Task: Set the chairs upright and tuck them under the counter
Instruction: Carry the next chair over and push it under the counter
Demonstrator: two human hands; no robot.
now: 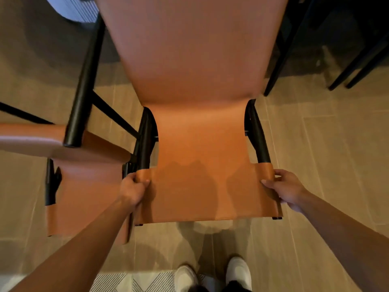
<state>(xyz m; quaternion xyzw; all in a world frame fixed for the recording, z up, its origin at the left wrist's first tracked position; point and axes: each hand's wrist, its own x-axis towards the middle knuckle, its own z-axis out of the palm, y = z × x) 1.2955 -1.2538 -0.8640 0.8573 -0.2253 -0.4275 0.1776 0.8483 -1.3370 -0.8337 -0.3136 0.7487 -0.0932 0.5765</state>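
Note:
An orange leather chair [197, 127] with a black frame fills the middle of the view, its backrest nearest me and its seat stretching away. My left hand [132, 189] grips the left edge of the backrest. My right hand [284, 189] grips the right edge. A second orange chair [84, 182] lies tipped over on the floor at the left, one black leg [84, 87] pointing up across it.
Beige floor tiles [326, 154] surround the chairs. Black legs of other furniture [357, 66] stand at the upper right in shadow. A striped rug [147, 281] and my white shoes [212, 275] are at the bottom. A pale ribbed surface [77, 9] shows at the top left.

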